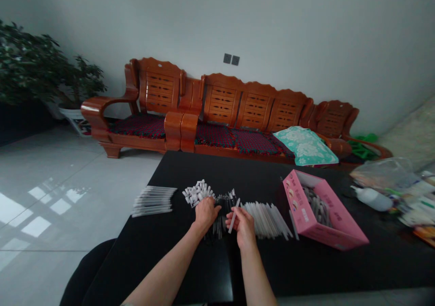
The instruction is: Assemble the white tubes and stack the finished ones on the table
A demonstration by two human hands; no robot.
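My right hand (243,224) is closed around a slim whitish tube (234,216), which looks like a pen barrel and tilts upward. My left hand (205,213) has its fingers curled down at the near edge of a heap of small white caps (197,191); what its fingertips hold, if anything, is hidden. Between the hands lies a bundle of thin dark rods (219,226), like pen refills, partly covered by the fingers. Just right of my right hand, a row of pale tubes (267,220) lies side by side. Farther left is a stack of whitish pens (154,201).
A pink box (326,238) holding greyish sticks stands on the black table (200,165) at the right. Beyond it are a white bottle (373,199), a clear plastic bag (384,172) and mixed clutter. A wooden sofa (222,99) runs along the wall behind.
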